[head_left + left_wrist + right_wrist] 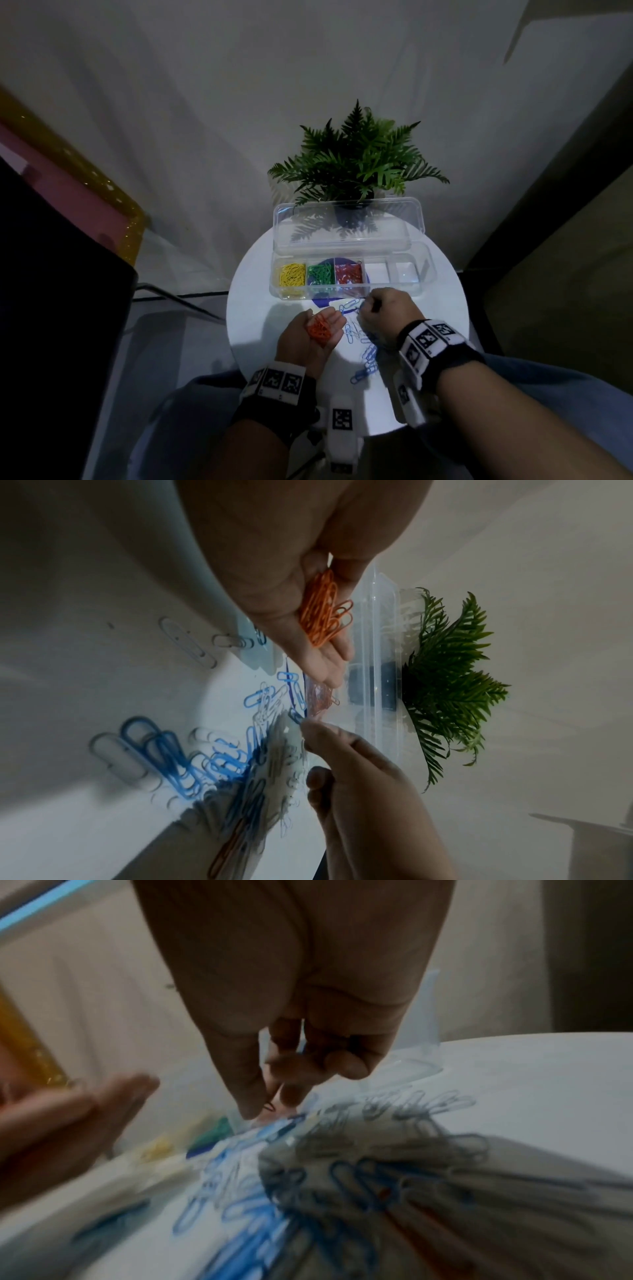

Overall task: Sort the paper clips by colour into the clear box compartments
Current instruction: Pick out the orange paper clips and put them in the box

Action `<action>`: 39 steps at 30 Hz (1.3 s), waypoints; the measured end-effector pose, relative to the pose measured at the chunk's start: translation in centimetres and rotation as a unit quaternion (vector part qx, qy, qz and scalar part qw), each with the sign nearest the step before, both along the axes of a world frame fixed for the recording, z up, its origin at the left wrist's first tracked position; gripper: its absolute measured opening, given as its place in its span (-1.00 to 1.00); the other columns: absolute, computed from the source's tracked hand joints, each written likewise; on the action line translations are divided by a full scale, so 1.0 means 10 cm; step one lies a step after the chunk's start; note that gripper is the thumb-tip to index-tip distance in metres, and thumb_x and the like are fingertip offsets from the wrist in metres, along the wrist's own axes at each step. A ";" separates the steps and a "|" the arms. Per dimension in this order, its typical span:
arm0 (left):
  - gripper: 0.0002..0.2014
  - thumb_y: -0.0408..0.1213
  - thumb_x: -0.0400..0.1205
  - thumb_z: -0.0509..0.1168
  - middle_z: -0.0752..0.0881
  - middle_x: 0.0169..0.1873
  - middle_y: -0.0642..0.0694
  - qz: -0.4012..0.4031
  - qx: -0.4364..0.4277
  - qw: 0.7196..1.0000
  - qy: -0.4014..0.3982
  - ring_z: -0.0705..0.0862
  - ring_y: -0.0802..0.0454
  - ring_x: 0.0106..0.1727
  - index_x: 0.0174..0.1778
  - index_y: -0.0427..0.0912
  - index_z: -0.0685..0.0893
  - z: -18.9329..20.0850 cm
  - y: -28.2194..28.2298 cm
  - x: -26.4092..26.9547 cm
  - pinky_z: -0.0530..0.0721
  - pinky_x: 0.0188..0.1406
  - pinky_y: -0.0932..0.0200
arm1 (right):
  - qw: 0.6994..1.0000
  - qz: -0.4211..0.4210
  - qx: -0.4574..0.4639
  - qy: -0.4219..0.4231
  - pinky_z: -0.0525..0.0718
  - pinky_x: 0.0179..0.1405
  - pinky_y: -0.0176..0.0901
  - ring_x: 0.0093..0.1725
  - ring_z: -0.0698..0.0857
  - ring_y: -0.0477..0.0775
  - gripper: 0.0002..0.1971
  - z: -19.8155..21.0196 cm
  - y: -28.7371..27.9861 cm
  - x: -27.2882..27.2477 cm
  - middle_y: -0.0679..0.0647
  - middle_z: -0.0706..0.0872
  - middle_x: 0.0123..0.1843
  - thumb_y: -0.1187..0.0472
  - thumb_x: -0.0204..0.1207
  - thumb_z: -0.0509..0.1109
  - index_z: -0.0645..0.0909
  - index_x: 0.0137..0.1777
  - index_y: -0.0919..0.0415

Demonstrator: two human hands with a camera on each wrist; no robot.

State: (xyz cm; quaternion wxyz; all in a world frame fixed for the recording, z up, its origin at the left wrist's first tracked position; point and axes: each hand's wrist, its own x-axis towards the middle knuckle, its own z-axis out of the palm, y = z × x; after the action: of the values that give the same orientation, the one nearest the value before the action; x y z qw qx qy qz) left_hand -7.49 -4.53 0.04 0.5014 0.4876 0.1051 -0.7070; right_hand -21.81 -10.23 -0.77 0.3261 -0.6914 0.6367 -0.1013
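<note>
My left hand lies palm up over the white table, fingers fairly straight, carrying a small heap of orange paper clips. To its right, my right hand has curled fingers, and its thumb and forefinger pinch a small dark paper clip at the edge of the loose blue clips. Behind both hands is the clear box. Its compartments hold yellow clips, green clips and red clips. The two right compartments look empty.
The box lid stands open at the back, with a potted fern behind it. The small round table drops off on all sides. An orange clip lies among the blue ones under my right forearm.
</note>
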 end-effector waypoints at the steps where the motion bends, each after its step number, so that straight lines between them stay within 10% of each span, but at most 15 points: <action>1: -0.61 -0.23 0.73 -0.04 0.75 -0.26 -0.27 0.000 0.001 1.000 -0.001 0.64 -0.12 -0.05 -0.15 -0.39 0.61 0.00 0.00 0.00 0.56 -0.01 0.08 | 0.999 -0.020 -0.008 -0.029 0.49 -0.22 -0.27 -0.20 0.64 0.13 -0.83 0.02 0.00 -0.07 0.15 0.70 -0.27 0.27 0.44 0.32 0.59 -0.38 0.16; 8: -0.61 -0.24 0.73 -0.06 0.76 -0.50 -0.22 -0.002 0.000 1.000 0.000 0.78 -0.08 -0.43 -0.17 -0.38 0.59 0.00 0.00 -0.04 0.52 0.10 0.06 | 0.997 -0.008 0.061 -0.040 0.46 -0.35 -0.30 -0.34 0.59 -0.05 -0.71 0.16 0.17 -0.64 -0.12 0.59 -0.36 0.39 0.45 0.28 0.40 -0.35 -0.04; 16: -0.61 -0.23 0.72 -0.04 0.78 -0.47 -0.25 -0.009 -0.003 1.000 -0.010 0.63 -0.11 -0.08 -0.15 -0.41 0.61 -0.01 0.04 -0.11 0.53 0.09 0.06 | 0.999 -0.011 -0.006 -0.035 0.40 -0.36 -0.68 -0.32 0.53 -0.09 -0.62 0.09 0.28 -0.70 -0.20 0.53 -0.39 0.34 0.51 0.29 0.38 -0.44 -0.09; 24: -0.61 -0.24 0.73 -0.04 0.77 -0.48 -0.24 0.009 0.001 1.000 -0.015 0.64 -0.11 -0.11 -0.15 -0.41 0.60 -0.03 0.04 -0.06 0.54 -0.01 0.11 | 0.985 0.089 0.081 0.124 0.63 -0.03 -0.29 0.02 0.73 0.05 -0.84 0.10 0.29 -0.66 0.10 0.80 -0.08 0.19 0.36 0.37 0.77 -0.19 0.18; 33: -0.62 -0.24 0.73 -0.04 0.78 -0.47 -0.23 -0.004 -0.002 1.000 -0.015 0.57 -0.12 0.15 -0.14 -0.40 0.60 0.00 0.05 -0.04 0.54 0.12 0.06 | 0.993 0.057 -0.002 0.105 0.45 -0.08 -0.35 0.12 0.68 0.12 -0.82 0.07 0.25 -0.71 0.02 0.62 -0.07 0.29 0.45 0.31 0.75 -0.09 0.17; 39: -0.63 -0.24 0.72 -0.02 0.78 -0.46 -0.24 -0.002 -0.007 1.000 -0.016 0.74 -0.13 -0.21 -0.13 -0.40 0.61 -0.04 0.06 -0.03 0.56 -0.01 0.11 | 0.977 0.101 0.093 0.164 0.52 -0.08 -0.26 0.04 0.67 0.03 -0.68 0.07 0.36 -0.63 -0.03 0.59 -0.16 -0.03 0.29 0.54 0.44 -0.43 0.01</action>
State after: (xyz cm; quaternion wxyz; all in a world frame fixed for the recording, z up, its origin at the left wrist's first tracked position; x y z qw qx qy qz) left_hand -7.77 -3.98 -0.34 0.5047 0.4955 0.0912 -0.7011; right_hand -28.08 -6.64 -0.06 0.2889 -0.7261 0.6148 0.1069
